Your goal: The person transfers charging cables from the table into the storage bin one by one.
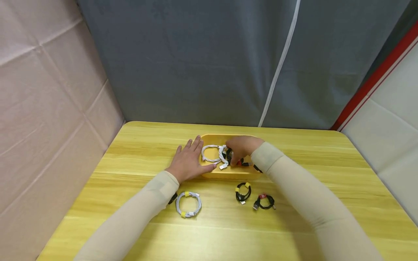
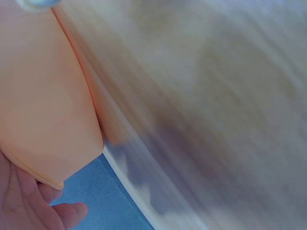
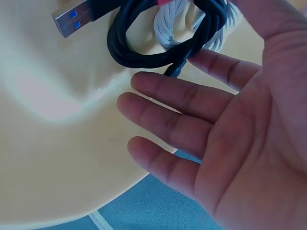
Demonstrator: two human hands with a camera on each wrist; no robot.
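A yellow tray (image 1: 228, 174) stands at the table's middle. Inside it lie a coiled white cable (image 1: 213, 154) and a black cable with a red tie (image 1: 244, 163). My left hand (image 1: 187, 159) lies flat on the table beside the tray's left end, its thumb against the rim. My right hand (image 1: 240, 146) hovers over the tray above the black cable. In the right wrist view that hand (image 3: 192, 110) has its fingers spread and straight. Its index finger touches the black cable coil (image 3: 158, 45), whose USB plug (image 3: 72, 17) lies on the tray floor (image 3: 57, 143). The white cable (image 3: 175, 28) lies behind the coil.
On the wooden table (image 1: 294, 224) in front of the tray lie a white cable with yellow ties (image 1: 188, 204), a black cable with yellow ties (image 1: 243, 192) and a black cable with a red tie (image 1: 263, 201). Fabric walls close in the back and both sides.
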